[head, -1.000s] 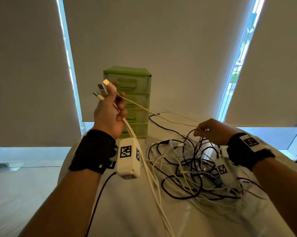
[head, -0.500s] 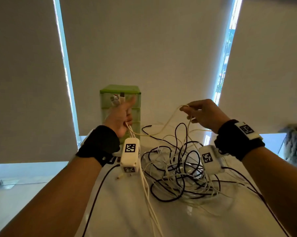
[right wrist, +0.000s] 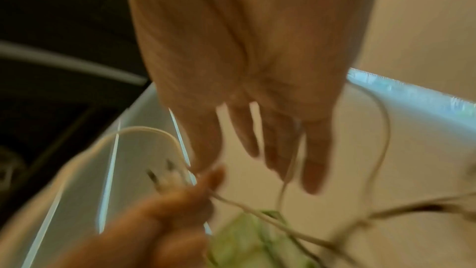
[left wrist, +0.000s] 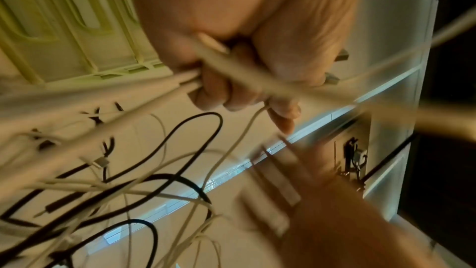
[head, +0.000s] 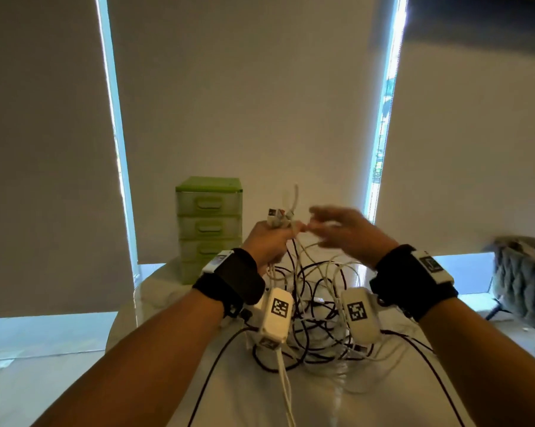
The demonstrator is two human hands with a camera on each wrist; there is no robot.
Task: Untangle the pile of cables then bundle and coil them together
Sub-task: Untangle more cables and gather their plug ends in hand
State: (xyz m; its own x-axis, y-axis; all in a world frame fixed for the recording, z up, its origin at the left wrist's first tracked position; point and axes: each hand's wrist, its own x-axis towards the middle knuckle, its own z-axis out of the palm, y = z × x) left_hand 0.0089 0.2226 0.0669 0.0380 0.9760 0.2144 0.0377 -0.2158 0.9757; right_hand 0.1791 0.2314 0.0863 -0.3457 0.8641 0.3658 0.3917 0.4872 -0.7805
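Observation:
A tangle of black and white cables (head: 315, 331) lies on the white table (head: 238, 396). My left hand (head: 269, 241) is raised above the pile and grips a bunch of white cable ends, their plugs (head: 278, 215) sticking up out of the fist. In the left wrist view its fingers (left wrist: 231, 87) curl round several white cables. My right hand (head: 343, 232) is blurred, just right of the left fist, with fingers (right wrist: 270, 146) straight and spread. A thin white cable (right wrist: 288, 170) runs past those fingers, and they do not grip it.
A green plastic drawer unit (head: 209, 223) stands at the back left of the table, close behind my left hand. A grey padded chair (head: 521, 282) is off the table's right side. Closed blinds fill the background.
My right hand has let go of the cream cable it held up and has swung left to the left fist, fingers now spread. My left hand shifted right toward the middle, still gripping its cable ends.

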